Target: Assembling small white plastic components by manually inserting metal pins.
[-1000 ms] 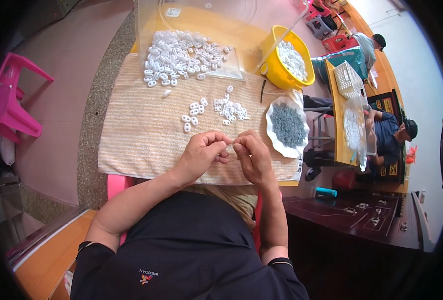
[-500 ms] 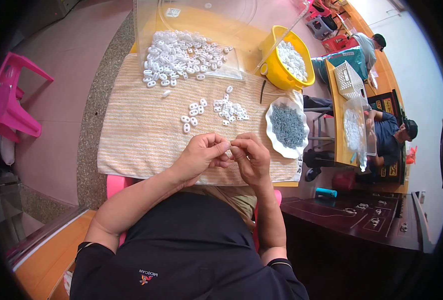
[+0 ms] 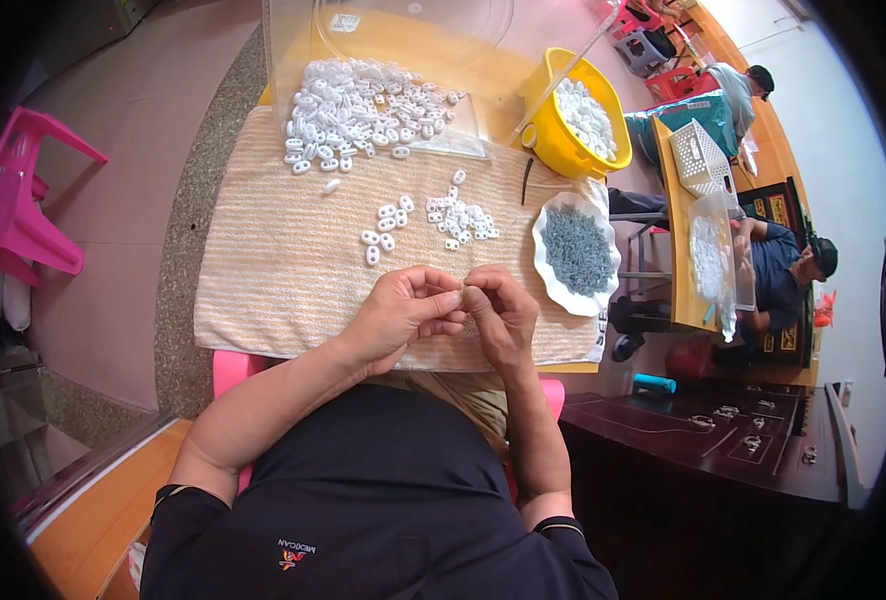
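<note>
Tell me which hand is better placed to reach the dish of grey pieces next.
Probably the right hand: it is nearer the dish, on the same side; the left hand is farther away. Both look busy, fingertips together.

I have a pink stool (image 3: 13,232) to my left (a bright one) and a turquoise cylinder (image 3: 654,384) to my right.

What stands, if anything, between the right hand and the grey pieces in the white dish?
Between the right hand and the grey pieces, only striped towel and the white dish's wavy rim are visible. The black strip lies farther away, off that path.
</note>
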{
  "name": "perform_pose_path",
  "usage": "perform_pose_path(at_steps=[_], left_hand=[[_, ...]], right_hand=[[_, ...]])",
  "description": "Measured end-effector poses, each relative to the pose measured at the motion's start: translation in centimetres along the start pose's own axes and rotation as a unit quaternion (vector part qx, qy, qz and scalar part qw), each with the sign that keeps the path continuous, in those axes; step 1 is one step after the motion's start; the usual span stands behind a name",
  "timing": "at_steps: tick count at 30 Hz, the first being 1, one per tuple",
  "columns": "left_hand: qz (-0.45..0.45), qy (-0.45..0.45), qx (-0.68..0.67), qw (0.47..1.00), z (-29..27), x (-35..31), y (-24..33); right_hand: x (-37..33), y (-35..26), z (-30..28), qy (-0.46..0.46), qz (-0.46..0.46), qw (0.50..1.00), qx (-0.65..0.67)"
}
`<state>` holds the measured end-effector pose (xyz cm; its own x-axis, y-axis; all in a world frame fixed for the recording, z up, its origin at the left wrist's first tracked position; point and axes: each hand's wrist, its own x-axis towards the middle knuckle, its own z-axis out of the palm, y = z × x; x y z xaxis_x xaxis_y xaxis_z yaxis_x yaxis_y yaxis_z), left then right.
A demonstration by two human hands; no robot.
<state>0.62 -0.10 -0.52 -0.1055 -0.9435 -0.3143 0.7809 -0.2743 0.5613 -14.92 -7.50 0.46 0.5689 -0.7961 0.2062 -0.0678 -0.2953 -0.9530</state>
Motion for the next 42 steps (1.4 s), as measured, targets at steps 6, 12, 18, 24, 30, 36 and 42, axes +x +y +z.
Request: perform_pose_path(at_steps=[6, 12, 18, 24, 30, 36, 42], left_hand=[[-0.014, 0.002, 0.002, 1.0, 0.5, -0.2, 0.6], [-0.009, 0.013, 0.011, 1.0, 0.2, -0.1, 0.2], [0.003, 0.064, 0.02, 0.998, 0.6, -0.1, 0.5], [0.004, 0.057, 0.024, 0.998, -0.1, 0.1, 0.1], [0.009, 0.081, 0.009, 0.997, 0.7, -0.1, 0.5], [-0.001, 0.063, 0.006, 0.998, 0.3, -0.1, 0.2], [0.003, 0.05, 0.007, 0.999, 0.2, 0.0, 0.2]], right_hand=[[-0.1, 0.5, -0.4, -0.004, 0.059, 0.996, 0.069], [-0.2, 0.4, -0.4, -0.008, 0.068, 0.994, 0.089], [-0.3, 0.5, -0.6, 0.009, 0.096, 0.988, 0.121], [-0.2, 0.8, -0.8, -0.019, 0.084, 0.99, 0.115], [-0.2, 0.5, -0.8, -0.015, 0.094, 0.989, 0.111], [-0.2, 0.6, -0.9, -0.018, 0.091, 0.987, 0.133], [-0.1, 0.3, -1.0, -0.007, 0.098, 0.985, 0.141]])
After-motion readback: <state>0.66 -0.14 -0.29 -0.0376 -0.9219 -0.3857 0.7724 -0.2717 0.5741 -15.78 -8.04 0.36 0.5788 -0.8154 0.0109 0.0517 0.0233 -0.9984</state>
